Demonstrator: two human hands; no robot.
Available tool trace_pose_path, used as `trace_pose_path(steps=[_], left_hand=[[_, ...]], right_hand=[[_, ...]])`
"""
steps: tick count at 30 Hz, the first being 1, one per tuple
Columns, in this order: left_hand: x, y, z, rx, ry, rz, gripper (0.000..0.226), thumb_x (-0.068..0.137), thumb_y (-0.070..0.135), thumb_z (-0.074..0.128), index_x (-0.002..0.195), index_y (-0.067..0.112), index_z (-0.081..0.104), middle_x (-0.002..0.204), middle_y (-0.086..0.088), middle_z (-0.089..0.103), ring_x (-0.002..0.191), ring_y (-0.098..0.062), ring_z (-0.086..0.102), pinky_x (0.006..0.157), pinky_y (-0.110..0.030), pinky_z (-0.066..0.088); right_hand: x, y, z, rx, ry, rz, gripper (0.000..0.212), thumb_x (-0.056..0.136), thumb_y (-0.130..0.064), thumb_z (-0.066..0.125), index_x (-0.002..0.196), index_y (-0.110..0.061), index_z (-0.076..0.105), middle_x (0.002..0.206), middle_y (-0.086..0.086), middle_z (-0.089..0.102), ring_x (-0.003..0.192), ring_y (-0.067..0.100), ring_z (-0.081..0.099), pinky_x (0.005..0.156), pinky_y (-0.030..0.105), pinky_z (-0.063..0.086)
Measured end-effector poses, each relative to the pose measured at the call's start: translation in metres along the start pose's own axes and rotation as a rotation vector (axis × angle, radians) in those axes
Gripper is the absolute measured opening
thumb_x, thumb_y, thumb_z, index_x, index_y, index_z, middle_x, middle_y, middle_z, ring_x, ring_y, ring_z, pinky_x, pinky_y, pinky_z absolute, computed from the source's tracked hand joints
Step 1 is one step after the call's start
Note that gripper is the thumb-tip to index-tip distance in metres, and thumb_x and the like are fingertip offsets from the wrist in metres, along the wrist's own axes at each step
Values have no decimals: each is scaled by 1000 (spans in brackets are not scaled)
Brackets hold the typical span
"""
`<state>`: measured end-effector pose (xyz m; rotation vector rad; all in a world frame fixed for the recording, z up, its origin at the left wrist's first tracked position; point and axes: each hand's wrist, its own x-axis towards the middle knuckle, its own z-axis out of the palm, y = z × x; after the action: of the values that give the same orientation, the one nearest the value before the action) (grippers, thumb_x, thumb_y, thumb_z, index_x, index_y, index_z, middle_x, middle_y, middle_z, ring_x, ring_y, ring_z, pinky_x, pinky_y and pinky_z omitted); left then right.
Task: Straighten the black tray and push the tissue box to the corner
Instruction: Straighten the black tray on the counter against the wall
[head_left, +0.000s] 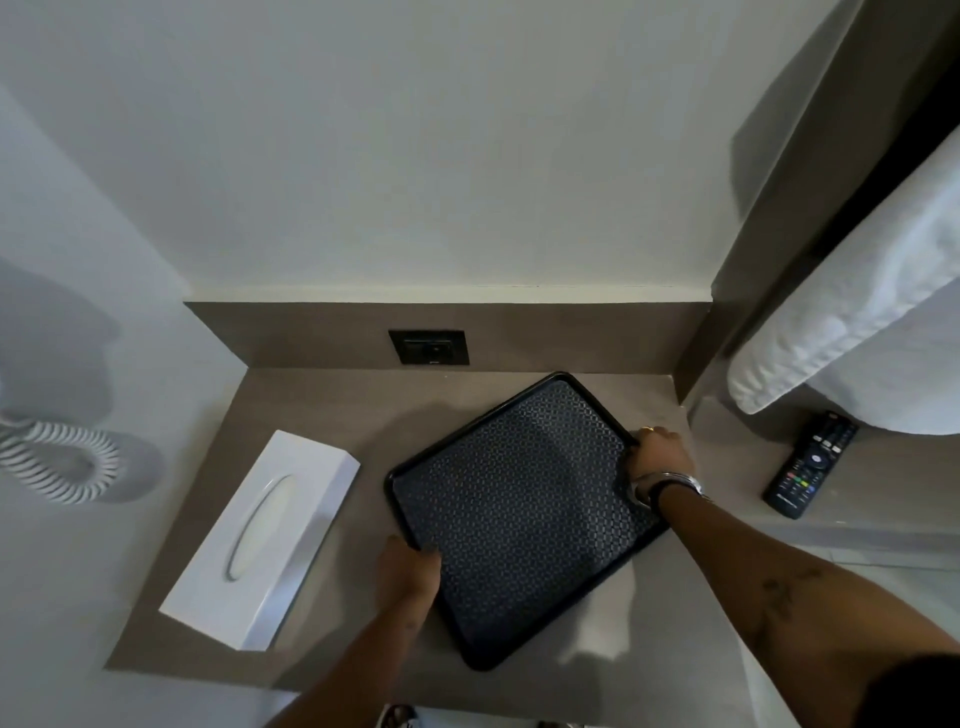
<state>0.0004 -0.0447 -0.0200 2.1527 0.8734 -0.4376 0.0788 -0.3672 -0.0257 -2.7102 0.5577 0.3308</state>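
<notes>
The black tray (519, 509), with a patterned liner, lies skewed on the brown shelf (322, 400), one corner pointing toward the back wall. My left hand (408, 569) grips its left rim, thumb over the edge. My right hand (657, 454) holds its right rim; a watch and bracelet sit on that wrist. The white tissue box (265, 535) lies at an angle on the left part of the shelf, apart from the tray and from both hands.
A black wall socket (428, 347) sits in the back panel. A remote control (810, 462) lies on a lower ledge at the right, under white bedding (857, 322). A coiled white cord (57, 457) hangs at the left wall.
</notes>
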Motion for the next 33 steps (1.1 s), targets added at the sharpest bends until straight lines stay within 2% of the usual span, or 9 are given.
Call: trace_pose_path(steps=[5,11,13,16,20,23,27,30,33], left_hand=[[17,7,-5,-13,-18,34,13,82,5,65,88,-3,57,100,-26,66,91,-38,64,75,-39,50],[28,17,-23,101,-72,201,6,87,2,57,84,-2,53,94,-28,63,93,-42,62,78,-45,51],[30,18,-31,142,-85,264,10,89,2,56,81,1,49,82,-22,56,83,-39,60,69,-40,47],[33,21,-41,295,-32,365,12,90,9,58,81,1,57,69,-5,51,60,-15,47,51,-28,33],[33,24,-44,366,-7,410,17,91,10,56,90,-6,63,85,-20,64,69,-22,49,58,-28,31],[32,22,-42,350,10,422,17,91,9,57,89,-6,63,90,-23,67,72,-28,56,55,-27,31],[35,14,-41,363,50,453,17,92,14,57,85,-1,62,90,-22,69,63,-19,49,45,-22,25],[31,12,-36,313,82,517,28,95,22,56,106,-3,61,104,-22,66,88,-33,63,67,-34,48],[17,-9,-24,406,135,804,49,94,32,58,130,-1,53,132,-24,55,120,-40,53,99,-47,46]], right_hand=[[-16,17,1,185,6,68,24,86,-14,54,104,-9,70,108,19,64,96,37,59,80,37,48],[-57,33,17,420,61,253,14,86,-11,59,93,-6,71,96,20,70,86,35,62,74,31,41],[-73,33,22,466,56,299,9,85,-9,60,85,-7,69,87,19,68,81,34,61,74,31,42],[-93,32,32,484,60,356,10,86,-11,61,79,-10,67,86,20,68,83,36,62,75,35,47],[-113,30,42,475,82,389,14,88,-16,59,90,-8,71,98,21,71,91,38,63,85,41,51],[-117,25,40,462,112,400,16,89,-17,58,94,-9,71,101,21,71,94,39,62,85,42,51],[-123,21,39,432,151,372,18,91,-18,57,96,-7,71,100,23,70,93,39,61,84,44,51],[-134,17,43,322,245,321,31,93,-25,57,113,-2,64,116,25,61,104,41,55,92,49,47],[-158,14,57,136,332,152,55,94,-40,54,134,-4,48,137,27,47,121,43,45,100,54,40]])
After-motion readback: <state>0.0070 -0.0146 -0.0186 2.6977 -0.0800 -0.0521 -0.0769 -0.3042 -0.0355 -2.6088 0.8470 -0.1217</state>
